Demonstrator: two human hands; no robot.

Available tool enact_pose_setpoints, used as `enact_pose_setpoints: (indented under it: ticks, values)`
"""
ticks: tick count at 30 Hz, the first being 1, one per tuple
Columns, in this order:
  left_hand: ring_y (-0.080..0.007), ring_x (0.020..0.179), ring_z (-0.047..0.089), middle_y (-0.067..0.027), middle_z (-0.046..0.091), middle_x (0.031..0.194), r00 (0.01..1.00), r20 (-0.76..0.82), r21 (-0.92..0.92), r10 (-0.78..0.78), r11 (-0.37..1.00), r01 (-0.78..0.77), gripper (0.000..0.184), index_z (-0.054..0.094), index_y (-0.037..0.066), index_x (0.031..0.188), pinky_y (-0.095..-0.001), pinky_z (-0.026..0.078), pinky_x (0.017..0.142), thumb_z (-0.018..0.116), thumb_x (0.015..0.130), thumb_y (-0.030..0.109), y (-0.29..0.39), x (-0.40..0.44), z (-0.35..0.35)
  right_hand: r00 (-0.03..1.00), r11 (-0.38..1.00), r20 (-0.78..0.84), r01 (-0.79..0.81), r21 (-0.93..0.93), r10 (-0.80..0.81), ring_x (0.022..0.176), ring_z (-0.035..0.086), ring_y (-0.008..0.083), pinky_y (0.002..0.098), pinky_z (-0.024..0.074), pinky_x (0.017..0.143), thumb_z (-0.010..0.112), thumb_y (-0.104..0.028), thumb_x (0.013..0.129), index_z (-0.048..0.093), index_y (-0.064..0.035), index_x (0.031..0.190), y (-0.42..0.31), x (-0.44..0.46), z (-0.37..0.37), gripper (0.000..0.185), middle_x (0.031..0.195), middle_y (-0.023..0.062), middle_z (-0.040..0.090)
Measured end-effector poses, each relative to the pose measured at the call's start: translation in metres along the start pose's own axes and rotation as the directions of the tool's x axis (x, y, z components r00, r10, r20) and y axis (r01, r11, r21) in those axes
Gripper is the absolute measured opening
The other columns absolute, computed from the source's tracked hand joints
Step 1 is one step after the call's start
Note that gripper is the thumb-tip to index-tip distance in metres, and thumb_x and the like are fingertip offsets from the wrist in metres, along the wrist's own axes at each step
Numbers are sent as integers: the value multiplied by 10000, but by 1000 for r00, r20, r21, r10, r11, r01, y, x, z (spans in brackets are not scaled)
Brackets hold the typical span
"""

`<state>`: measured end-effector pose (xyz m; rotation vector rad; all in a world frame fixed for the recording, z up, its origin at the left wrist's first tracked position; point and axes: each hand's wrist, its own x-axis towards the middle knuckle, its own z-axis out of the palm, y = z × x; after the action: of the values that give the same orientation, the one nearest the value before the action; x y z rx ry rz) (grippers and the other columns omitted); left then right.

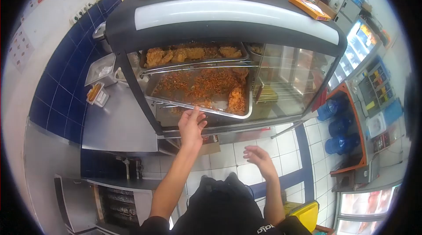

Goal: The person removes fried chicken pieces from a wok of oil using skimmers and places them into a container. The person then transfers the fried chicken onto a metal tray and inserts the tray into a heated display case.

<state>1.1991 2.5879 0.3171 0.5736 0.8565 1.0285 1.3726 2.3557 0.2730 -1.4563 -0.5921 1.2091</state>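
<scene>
My left hand grips the front rim of a metal tray, its thumb and fingers at the edge. Crumbs cover much of that tray, and fried pieces lie at its right end. The tray juts at a slant from the glass display cabinet. An upper tray inside holds more fried pieces. My right hand hangs in the air below the cabinet, apart from it, fingers partly curled and apart, with nothing in it.
A steel counter stands at the left, with a small white container on it. A yellow bin is at the lower right. Blue water bottles sit in an orange-edged rack. Boxes lie on the cabinet top.
</scene>
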Motion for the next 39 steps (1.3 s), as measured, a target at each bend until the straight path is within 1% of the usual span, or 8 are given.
enact_pose_setpoints:
  ticks: [6, 16, 23, 28, 31, 33, 37, 39]
  values:
    - [-102, 797, 617, -10, 635, 849, 999, -30, -37, 29, 999, -30, 134, 578, 103, 932, -250, 526, 676, 677, 937, 194, 1, -5, 11, 983, 969, -14, 183, 167, -183, 874, 640, 135, 256, 499, 750, 591, -223, 981, 592, -36, 1213, -60, 50, -35, 297, 1022, 58, 661]
    - [-112, 709, 613, -26, 625, 788, 966, -148, 28, 213, 977, -211, 128, 597, 61, 891, -258, 560, 675, 684, 923, 150, -1, -7, 43, 990, 980, 126, 42, 193, -67, 616, 540, 47, 184, 383, 499, 713, -206, 906, 616, -77, 952, -117, 148, -26, 168, 726, -43, 574]
    - [-118, 705, 620, -34, 650, 801, 933, -221, 114, 285, 957, -266, 141, 577, 80, 869, -253, 553, 664, 692, 916, 148, -35, -59, 50, 945, 901, 282, 30, 432, -167, 609, 506, 25, 178, 389, 541, 682, -147, 925, 600, -91, 952, -105, 156, -45, 103, 753, -58, 568]
    - [-109, 749, 613, -24, 644, 838, 872, -367, -3, 324, 937, -349, 71, 611, 87, 897, -259, 547, 710, 669, 917, 122, -81, -93, 48, 895, 974, 433, 9, 227, -109, 607, 443, 9, 182, 323, 531, 672, -100, 913, 596, -78, 955, -100, 141, -66, 90, 732, -77, 536]
    - [-148, 808, 644, -66, 670, 892, 790, -444, 58, 423, 893, -445, 62, 610, 56, 933, -271, 532, 733, 654, 895, 79, -93, -101, 61, 898, 992, 434, 108, -71, -67, 581, 399, 16, 194, 304, 508, 646, -100, 913, 592, -127, 907, -118, 118, -70, 60, 720, -84, 486]
    - [-168, 793, 662, -77, 675, 888, 749, -394, 193, 533, 845, -499, 158, 576, 43, 981, -288, 551, 699, 688, 875, 78, -94, -106, 52, 852, 979, 487, 199, 39, -193, 566, 321, 1, 194, 245, 483, 616, -128, 928, 601, -130, 919, -102, 117, -67, 18, 739, -92, 449]
    - [-105, 724, 623, -14, 628, 800, 730, -439, 182, 523, 848, -498, 174, 549, 76, 929, -255, 490, 595, 710, 882, 124, -90, -172, 55, 774, 986, 621, 169, -15, -123, 714, 378, 18, 223, 300, 596, 570, -149, 982, 560, -106, 918, -79, 91, -81, 77, 806, -67, 447]
    - [-81, 684, 592, 0, 621, 782, 680, -424, 265, 598, 800, -538, 169, 540, 79, 914, -244, 451, 566, 696, 904, 145, -117, -192, 33, 733, 989, 669, 147, 17, -121, 946, 507, 98, 265, 393, 818, 584, -176, 982, 549, -43, 1068, -49, 82, -90, 163, 1033, 23, 567]
